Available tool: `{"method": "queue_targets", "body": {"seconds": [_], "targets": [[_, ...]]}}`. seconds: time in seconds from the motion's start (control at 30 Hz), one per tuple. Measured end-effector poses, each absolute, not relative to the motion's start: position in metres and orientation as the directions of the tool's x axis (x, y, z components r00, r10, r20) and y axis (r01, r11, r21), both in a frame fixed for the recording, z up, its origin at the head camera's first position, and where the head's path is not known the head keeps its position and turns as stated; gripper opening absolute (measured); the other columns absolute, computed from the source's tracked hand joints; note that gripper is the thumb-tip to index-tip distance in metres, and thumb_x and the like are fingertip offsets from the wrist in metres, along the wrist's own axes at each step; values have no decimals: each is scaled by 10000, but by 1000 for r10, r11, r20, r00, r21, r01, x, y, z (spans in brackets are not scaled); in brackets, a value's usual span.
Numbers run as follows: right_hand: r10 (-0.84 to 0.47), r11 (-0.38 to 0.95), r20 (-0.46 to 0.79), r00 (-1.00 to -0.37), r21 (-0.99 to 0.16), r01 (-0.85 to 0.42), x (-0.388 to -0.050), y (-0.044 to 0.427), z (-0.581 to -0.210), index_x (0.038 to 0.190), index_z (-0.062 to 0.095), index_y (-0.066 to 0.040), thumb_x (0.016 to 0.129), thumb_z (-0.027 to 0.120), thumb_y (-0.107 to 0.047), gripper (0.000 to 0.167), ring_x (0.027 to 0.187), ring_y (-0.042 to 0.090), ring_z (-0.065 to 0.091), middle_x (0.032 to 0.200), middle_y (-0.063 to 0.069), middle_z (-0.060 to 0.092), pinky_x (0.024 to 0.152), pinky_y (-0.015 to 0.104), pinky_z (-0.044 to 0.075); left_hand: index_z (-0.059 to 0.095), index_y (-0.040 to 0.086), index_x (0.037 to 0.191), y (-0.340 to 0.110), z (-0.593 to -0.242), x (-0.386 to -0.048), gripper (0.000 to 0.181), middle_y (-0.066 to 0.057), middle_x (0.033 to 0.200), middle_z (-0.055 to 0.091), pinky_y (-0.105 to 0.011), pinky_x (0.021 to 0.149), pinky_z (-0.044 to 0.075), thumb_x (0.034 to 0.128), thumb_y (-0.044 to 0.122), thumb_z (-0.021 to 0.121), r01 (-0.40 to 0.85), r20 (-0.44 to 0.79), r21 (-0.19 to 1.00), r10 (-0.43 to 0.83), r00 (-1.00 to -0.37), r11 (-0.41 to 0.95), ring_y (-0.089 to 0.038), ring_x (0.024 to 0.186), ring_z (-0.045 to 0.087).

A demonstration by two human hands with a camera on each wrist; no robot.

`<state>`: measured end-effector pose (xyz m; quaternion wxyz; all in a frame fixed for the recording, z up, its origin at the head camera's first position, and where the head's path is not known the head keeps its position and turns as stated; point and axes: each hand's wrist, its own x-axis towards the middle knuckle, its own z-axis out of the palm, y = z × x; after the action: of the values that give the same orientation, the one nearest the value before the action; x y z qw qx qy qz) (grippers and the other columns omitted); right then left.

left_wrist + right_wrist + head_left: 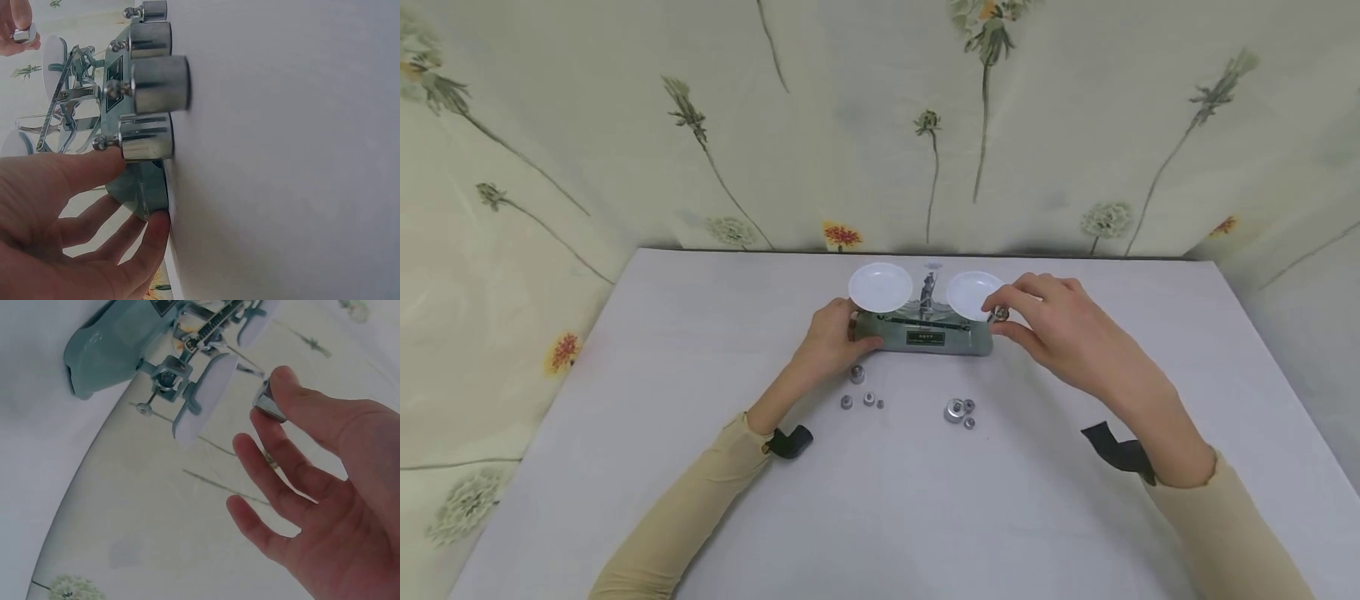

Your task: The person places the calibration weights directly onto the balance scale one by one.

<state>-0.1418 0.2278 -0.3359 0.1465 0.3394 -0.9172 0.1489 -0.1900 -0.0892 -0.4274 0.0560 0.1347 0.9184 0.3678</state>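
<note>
Here we are, partway through as I judge it from my end: one metal weight is off the table and up in the air, but not yet set down anywhere. And there's the balance scale, standing toward the far edge, at 12 o'clock on the table. I've got the right hand pinching that weight between thumb and index finger, the other fingers spread loosely, out between 2 and 3 o'clock of the scale; from the head camera it overlaps the rim of the right pan, yet the right wrist view shows the two apart. Over at 9 o'clock, the left hand grips the end of the base, thumb in front, fingers round behind. What's left, if more weighing is wanted: four weights stand between 7 and 8 o'clock, three weights at 5 o'clock, all on the table. Now for the looks of the scale: smooth grey-green base, dark label on its front, a dark marked beam running across above that, bright metal linkage, and round white dishes up top, the left pan at 11 o'clock. Whether it sits balanced, I can't tell from here.
</note>
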Motion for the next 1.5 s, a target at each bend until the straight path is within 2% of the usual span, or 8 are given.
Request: {"method": "queue_targets", "body": {"seconds": [0.27, 0.43, 0.7, 0.93, 1.23, 1.5], "targets": [[-566, 724, 377, -733, -199, -661, -156, 228, -338, 1167, 753, -162, 920, 846, -91, 274, 957, 231, 664, 1030, 31, 723, 956, 538, 470, 590, 7, 1468, -91, -428, -190, 602, -219, 1374, 662, -435, 970, 624, 951, 186, 841, 189, -11, 692, 273, -962, 696, -341, 1138, 700], [-552, 731, 373, -746, -213, -648, -164, 227, -339, 1168, 747, -149, 944, 824, -97, 243, 1005, 257, 667, 1078, 37, 729, 960, 533, 451, 595, 4, 1462, -91, -428, -190, 594, -221, 1364, 665, -434, 959, 623, 951, 184, 839, 199, -2, 690, 278, -961, 696, -335, 1123, 697], [-521, 770, 298, -799, -239, -591, -171, 222, -344, 1190, 735, -133, 966, 812, -137, 236, 1073, 271, 668, 1143, 45, 735, 1001, 537, 452, 583, 0, 1470, -90, -428, -191, 607, -229, 1375, 663, -440, 979, 625, 949, 176, 841, 224, 19, 691, 293, -956, 687, -351, 1153, 706], [-533, 762, 289, -796, -246, -599, -174, 222, -348, 1186, 745, -128, 961, 814, -134, 235, 1056, 279, 659, 1097, 64, 726, 995, 566, 458, 585, 1, 1475, -89, -428, -191, 611, -226, 1363, 668, -430, 958, 618, 949, 177, 842, 239, 28, 682, 301, -953, 691, -330, 1121, 693], [-547, 752, 293, -784, -240, -614, -176, 222, -351, 1185, 749, -153, 968, 807, -142, 225, 990, 238, 648, 1032, 25, 718, 970, 552, 465, 580, 5, 1489, -89, -428, -191, 626, -224, 1362, 670, -425, 947, 622, 948, 178, 843, 239, 29, 684, 301, -953, 690, -325, 1108, 695], [-554, 748, 295, -779, -235, -621, -177, 220, -351, 1175, 750, -150, 973, 803, -143, 209, 981, 243, 654, 1049, 39, 727, 956, 541, 464, 588, 3, 1478, -89, -430, -190, 613, -219, 1341, 676, -408, 905, 608, 949, 179, 842, 233, 28, 688, 295, -955, 688, -300, 1054, 670]]}}
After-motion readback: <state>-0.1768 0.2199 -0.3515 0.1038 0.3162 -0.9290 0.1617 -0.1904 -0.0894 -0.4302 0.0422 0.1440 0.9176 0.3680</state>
